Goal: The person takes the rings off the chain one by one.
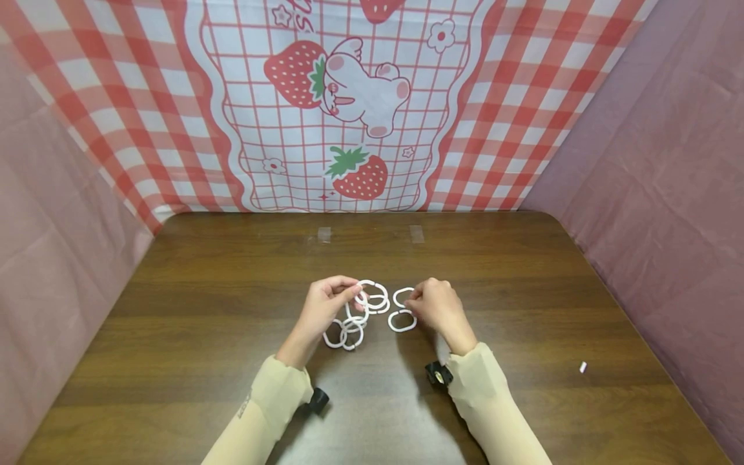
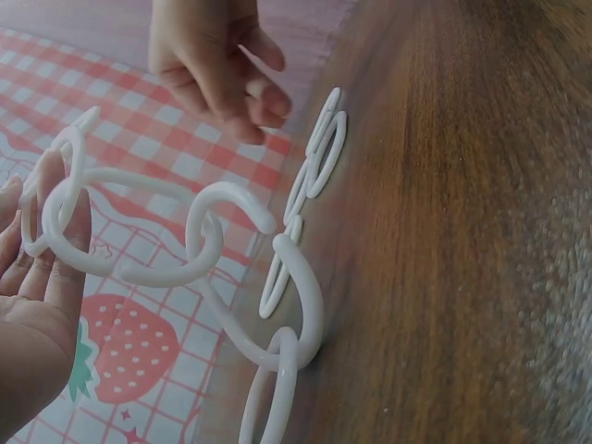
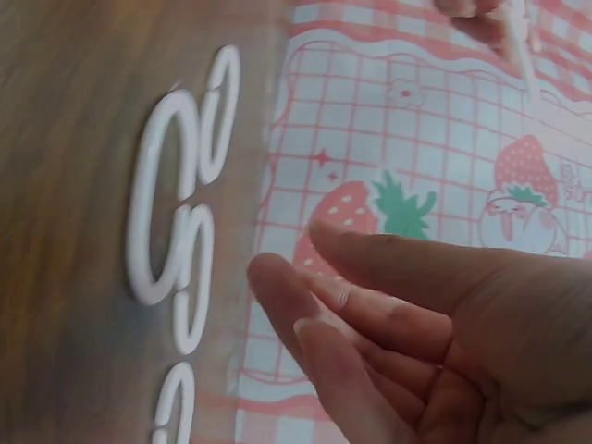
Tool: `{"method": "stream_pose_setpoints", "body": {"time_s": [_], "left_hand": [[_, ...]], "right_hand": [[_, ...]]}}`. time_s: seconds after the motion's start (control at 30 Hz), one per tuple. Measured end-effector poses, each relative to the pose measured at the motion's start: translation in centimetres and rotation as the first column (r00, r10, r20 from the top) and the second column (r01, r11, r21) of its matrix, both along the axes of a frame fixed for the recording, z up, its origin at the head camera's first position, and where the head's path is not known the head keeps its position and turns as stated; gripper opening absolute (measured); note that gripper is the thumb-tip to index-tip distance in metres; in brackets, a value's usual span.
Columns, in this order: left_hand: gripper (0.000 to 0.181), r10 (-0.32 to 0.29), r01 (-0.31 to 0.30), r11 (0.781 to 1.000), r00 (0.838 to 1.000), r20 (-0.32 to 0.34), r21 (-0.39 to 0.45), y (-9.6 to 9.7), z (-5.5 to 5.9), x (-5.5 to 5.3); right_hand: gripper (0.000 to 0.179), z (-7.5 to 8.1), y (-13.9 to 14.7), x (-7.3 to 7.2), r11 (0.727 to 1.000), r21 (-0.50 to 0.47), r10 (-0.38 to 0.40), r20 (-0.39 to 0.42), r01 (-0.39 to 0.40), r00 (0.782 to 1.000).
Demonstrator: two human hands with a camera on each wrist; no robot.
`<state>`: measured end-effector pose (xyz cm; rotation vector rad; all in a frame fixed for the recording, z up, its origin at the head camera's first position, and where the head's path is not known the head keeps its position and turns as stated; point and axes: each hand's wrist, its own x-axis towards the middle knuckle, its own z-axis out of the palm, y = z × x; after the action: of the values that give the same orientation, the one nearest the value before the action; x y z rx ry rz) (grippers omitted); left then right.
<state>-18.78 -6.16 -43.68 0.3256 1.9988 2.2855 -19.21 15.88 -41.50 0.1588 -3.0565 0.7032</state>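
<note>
On a dark wooden table [image 1: 203,290] my left hand [image 1: 325,307] pinches the top ring of a chain of linked white plastic rings [image 1: 349,332]. The chain hangs down from the fingers to the tabletop. In the left wrist view the chain of rings [image 2: 222,240] curves from my left hand [image 2: 37,314] to the wood. My right hand [image 1: 436,307] hovers by two loose white rings [image 1: 402,321] just right of the chain. In the right wrist view my right hand [image 3: 416,324] has relaxed, empty fingers, and the loose rings [image 3: 166,203] lie flat beside it.
More white rings [image 1: 376,297] lie just beyond my left fingers. Two strips of clear tape [image 1: 324,234] sit near the table's far edge. A small white scrap [image 1: 583,367] lies at the right. A strawberry-print cloth [image 1: 349,97] hangs behind, with pink sheets on both sides.
</note>
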Motion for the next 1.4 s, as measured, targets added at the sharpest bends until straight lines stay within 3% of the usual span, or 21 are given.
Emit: {"method": "stream_pose_setpoints", "body": {"time_s": [0.13, 0.3, 0.5, 0.73, 0.87, 0.93, 1.0, 1.13, 1.4], "left_hand": [[0.022, -0.002, 0.002, 1.0, 1.0, -0.003, 0.001, 0.1, 0.0, 0.0], [0.022, -0.005, 0.005, 1.0, 1.0, -0.002, 0.008, 0.2, 0.0, 0.0], [0.023, -0.007, 0.007, 1.0, 1.0, 0.018, 0.012, 0.3, 0.1, 0.0], [0.023, -0.003, 0.002, 1.0, 1.0, 0.026, 0.009, 0.3, 0.2, 0.0], [0.023, 0.001, -0.001, 1.0, 1.0, 0.015, 0.009, 0.3, 0.2, 0.1], [0.022, 0.002, -0.002, 1.0, 1.0, 0.006, 0.008, 0.2, 0.3, 0.1], [0.022, 0.001, -0.001, 1.0, 1.0, -0.003, 0.009, 0.3, 0.3, 0.2], [0.023, -0.003, 0.003, 1.0, 1.0, -0.012, 0.008, 0.2, 0.3, 0.2], [0.023, -0.003, 0.003, 1.0, 1.0, -0.013, 0.013, 0.2, 0.1, 0.1]], "right_hand": [[0.008, 0.6, -0.3, 0.2, 0.993, -0.09, 0.074, 0.0, -0.073, 0.997], [0.008, 1.0, -0.7, 0.3, 0.962, -0.21, 0.168, -0.034, -0.172, 0.985], [0.014, 1.5, -1.2, 0.7, 0.886, -0.409, 0.248, 0.018, -0.22, 0.968], [0.021, 1.8, -1.2, 0.9, 0.824, -0.505, 0.337, 0.072, -0.257, 0.939], [0.021, 1.8, -1.1, 0.9, 0.766, -0.59, 0.379, 0.096, -0.253, 0.92], [0.021, 2.0, -1.1, 0.9, 0.746, -0.622, 0.373, 0.094, -0.238, 0.923], [0.021, 2.1, -1.3, 0.8, 0.739, -0.633, 0.354, 0.076, -0.229, 0.932], [0.019, 2.3, -1.4, 0.9, 0.751, -0.618, 0.318, 0.03, -0.233, 0.948], [0.018, 2.5, -1.5, 1.0, 0.754, -0.605, 0.314, -0.012, -0.257, 0.949]]}}
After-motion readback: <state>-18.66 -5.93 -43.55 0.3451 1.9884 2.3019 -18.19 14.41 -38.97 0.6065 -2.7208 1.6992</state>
